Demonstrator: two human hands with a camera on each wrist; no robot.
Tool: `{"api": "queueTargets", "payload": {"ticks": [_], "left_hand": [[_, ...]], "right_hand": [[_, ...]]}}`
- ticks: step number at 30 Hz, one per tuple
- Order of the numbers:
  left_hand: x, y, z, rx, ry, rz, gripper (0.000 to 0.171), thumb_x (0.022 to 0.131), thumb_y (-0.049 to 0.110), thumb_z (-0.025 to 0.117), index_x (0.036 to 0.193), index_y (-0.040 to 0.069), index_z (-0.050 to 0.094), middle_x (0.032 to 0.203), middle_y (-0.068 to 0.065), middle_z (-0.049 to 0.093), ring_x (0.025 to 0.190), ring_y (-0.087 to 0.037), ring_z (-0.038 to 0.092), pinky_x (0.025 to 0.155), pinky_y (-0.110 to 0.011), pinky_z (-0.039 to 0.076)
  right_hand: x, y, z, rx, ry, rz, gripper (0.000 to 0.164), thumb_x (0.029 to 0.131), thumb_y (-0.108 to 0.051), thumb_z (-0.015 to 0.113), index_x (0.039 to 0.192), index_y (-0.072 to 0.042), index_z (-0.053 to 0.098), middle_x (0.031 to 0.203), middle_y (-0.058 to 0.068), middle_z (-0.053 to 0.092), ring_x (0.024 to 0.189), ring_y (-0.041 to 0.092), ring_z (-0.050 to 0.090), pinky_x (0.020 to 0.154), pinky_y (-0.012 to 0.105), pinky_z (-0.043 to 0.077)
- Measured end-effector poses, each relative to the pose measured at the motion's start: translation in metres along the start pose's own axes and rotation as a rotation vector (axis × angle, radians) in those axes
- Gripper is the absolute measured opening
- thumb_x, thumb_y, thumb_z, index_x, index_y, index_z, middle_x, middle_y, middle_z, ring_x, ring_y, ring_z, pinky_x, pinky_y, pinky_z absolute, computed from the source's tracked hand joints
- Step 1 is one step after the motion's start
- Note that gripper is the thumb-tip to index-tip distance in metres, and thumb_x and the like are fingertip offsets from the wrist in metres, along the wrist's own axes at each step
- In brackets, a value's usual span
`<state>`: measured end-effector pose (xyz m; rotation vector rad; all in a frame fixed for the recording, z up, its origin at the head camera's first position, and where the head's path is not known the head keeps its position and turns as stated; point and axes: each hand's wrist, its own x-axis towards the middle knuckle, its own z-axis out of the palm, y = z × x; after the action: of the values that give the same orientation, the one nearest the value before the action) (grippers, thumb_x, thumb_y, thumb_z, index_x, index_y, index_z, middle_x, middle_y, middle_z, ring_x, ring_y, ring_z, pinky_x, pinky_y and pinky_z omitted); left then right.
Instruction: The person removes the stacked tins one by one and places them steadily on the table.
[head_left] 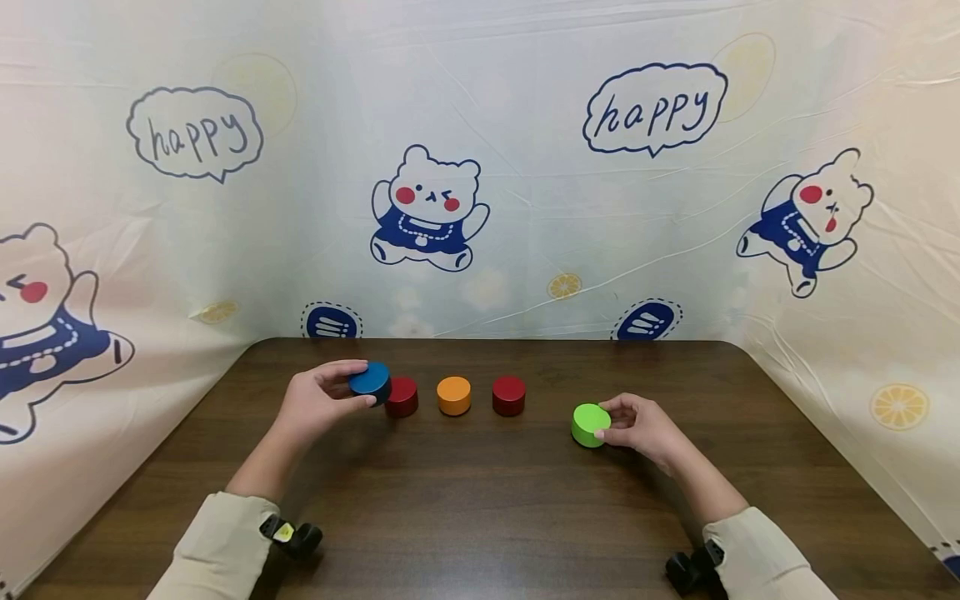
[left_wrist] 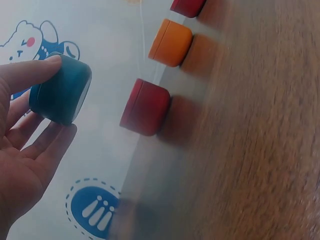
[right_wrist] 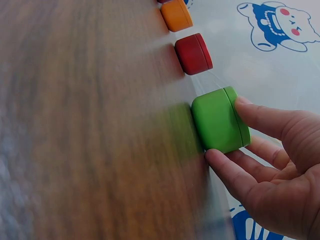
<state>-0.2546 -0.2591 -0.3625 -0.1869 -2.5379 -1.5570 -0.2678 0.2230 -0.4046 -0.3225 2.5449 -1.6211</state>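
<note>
My left hand (head_left: 321, 398) pinches a small blue round container (head_left: 371, 383) between thumb and fingers. In the left wrist view the blue container (left_wrist: 62, 90) is tilted and held off the tabletop. A dark red round container (head_left: 402, 397) stands just right of it, partly covered by it in the head view. My right hand (head_left: 637, 429) holds a bright green round container (head_left: 591, 426) at its right side. In the right wrist view the green container (right_wrist: 220, 121) shows a seam near its top; its base is at or very close to the table.
An orange round container (head_left: 453, 396) and a second red one (head_left: 508, 396) stand in a row with the first red one. They are on a brown wooden table (head_left: 465, 508). A printed cloth (head_left: 525, 208) hangs behind and at both sides.
</note>
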Motion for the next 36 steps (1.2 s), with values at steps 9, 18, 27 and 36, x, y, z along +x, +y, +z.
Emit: {"api": "queueTargets", "payload": {"ticks": [9, 18, 27, 36], "left_hand": [[0.003, -0.010, -0.004, 0.033, 0.023, -0.006, 0.061, 0.081, 0.028, 0.081, 0.134, 0.009, 0.060, 0.139, -0.020, 0.052, 0.115, -0.041, 0.059, 0.093, -0.049, 0.049], [0.008, -0.022, -0.006, 0.064, 0.035, -0.034, 0.062, 0.081, 0.028, 0.081, 0.135, 0.007, 0.058, 0.139, -0.022, 0.051, 0.116, -0.042, 0.058, 0.093, -0.050, 0.049], [0.016, -0.033, -0.009, 0.078, 0.013, -0.120, 0.064, 0.082, 0.027, 0.081, 0.137, 0.005, 0.055, 0.141, -0.024, 0.048, 0.121, -0.043, 0.053, 0.098, -0.052, 0.045], [0.024, -0.047, -0.011, 0.111, -0.005, -0.183, 0.064, 0.083, 0.025, 0.079, 0.139, 0.004, 0.053, 0.144, -0.026, 0.044, 0.126, -0.044, 0.049, 0.101, -0.052, 0.043]], "right_hand": [[-0.001, -0.001, -0.001, -0.012, -0.005, 0.018, 0.048, 0.081, -0.006, 0.079, 0.121, 0.010, 0.057, 0.111, 0.018, 0.065, 0.098, 0.025, 0.063, 0.076, 0.029, 0.056], [0.000, 0.000, -0.001, -0.008, -0.002, 0.012, 0.047, 0.081, -0.006, 0.079, 0.121, 0.010, 0.057, 0.110, 0.018, 0.065, 0.098, 0.025, 0.063, 0.077, 0.029, 0.056], [0.001, 0.001, -0.001, -0.009, -0.010, 0.024, 0.047, 0.082, -0.006, 0.078, 0.122, 0.009, 0.057, 0.112, 0.018, 0.064, 0.097, 0.024, 0.061, 0.076, 0.029, 0.056], [0.003, 0.002, -0.002, -0.014, -0.011, 0.029, 0.048, 0.082, -0.007, 0.079, 0.121, 0.009, 0.057, 0.111, 0.018, 0.064, 0.097, 0.024, 0.062, 0.078, 0.030, 0.056]]}}
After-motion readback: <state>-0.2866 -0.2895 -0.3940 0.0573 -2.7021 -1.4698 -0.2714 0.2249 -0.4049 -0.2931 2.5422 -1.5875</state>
